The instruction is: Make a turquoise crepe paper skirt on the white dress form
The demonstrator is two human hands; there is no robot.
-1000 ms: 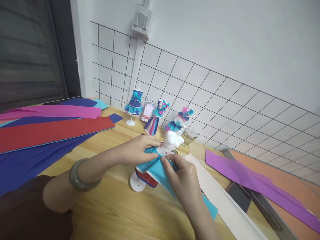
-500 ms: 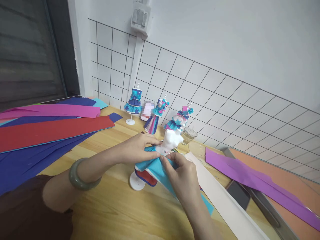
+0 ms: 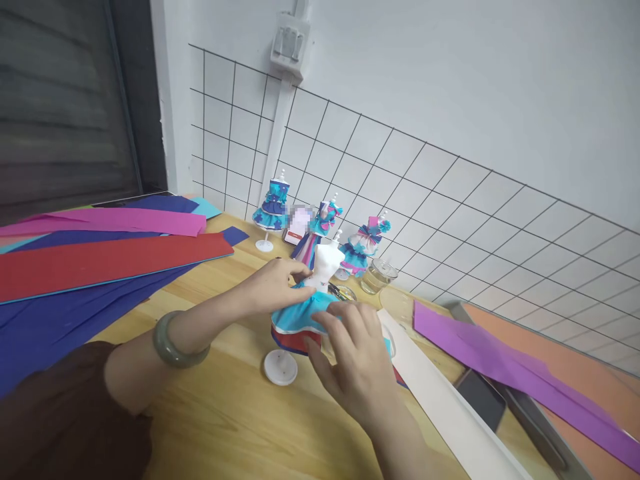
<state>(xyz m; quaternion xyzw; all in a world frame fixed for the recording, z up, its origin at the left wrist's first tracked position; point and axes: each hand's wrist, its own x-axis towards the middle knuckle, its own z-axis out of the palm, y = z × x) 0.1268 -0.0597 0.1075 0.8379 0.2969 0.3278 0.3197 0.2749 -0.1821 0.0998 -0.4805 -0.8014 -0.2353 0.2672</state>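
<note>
A small white dress form (image 3: 327, 260) tilts on its round white base (image 3: 281, 367). Around its waist sits a light blue crepe-paper skirt (image 3: 300, 312), with a red layer (image 3: 290, 340) showing underneath. My left hand (image 3: 280, 285), with a green bangle at the wrist, pinches the form's waist at the top of the skirt. At the skirt's right side, my right hand (image 3: 355, 353) has its fingers spread and bent; its fingertips are at the blue and red layers. That hand covers the right part of the skirt.
Several dressed miniature forms, one in a tiered blue dress (image 3: 271, 207), stand by the wire grid. A glass (image 3: 379, 275) stands behind the hands. Red paper (image 3: 115, 263) and blue sheets lie left; a white strip (image 3: 440, 407), purple paper (image 3: 500, 363) and a phone (image 3: 483, 400) lie right.
My right hand has let go of the waist and moved down along the skirt, its fingers opening. The dress form has turned more upright. My left hand stays at the waist.
</note>
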